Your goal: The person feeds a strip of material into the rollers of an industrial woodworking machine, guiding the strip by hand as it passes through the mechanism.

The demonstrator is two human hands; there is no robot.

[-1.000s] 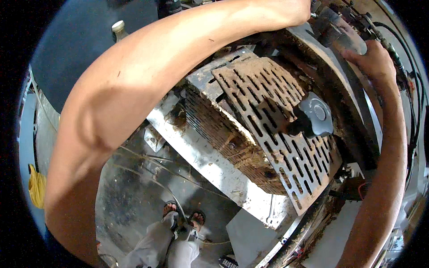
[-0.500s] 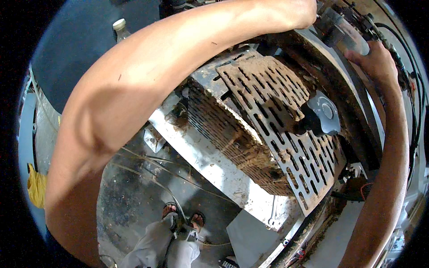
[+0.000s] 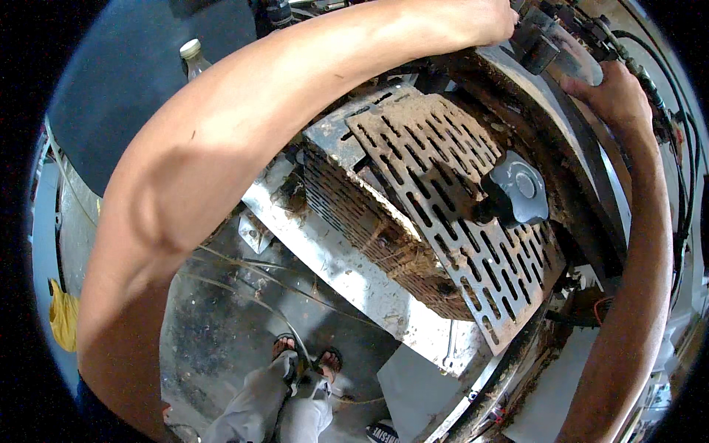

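My left hand is at the top of the view beside a dark bracket; its fingers are mostly hidden. To its right, my right hand lies against the end of a grey cylinder, thumb below it, other fingers largely out of sight. Both arms reach around a dusty, rust-stained slotted metal cover, which stands tilted in the machine. A dark grey lobed knob sits over the cover, and the curved metal rim of the housing runs behind it.
A wrench lies on the pale metal ledge. Black hoses run down the right side. Thin cables cross the floor near my feet. A capped bottle and a yellow bag are at left.
The machine, cover and knob sit slightly farther left in view, as the view has shifted a little. Both hands stay at about the same parts.
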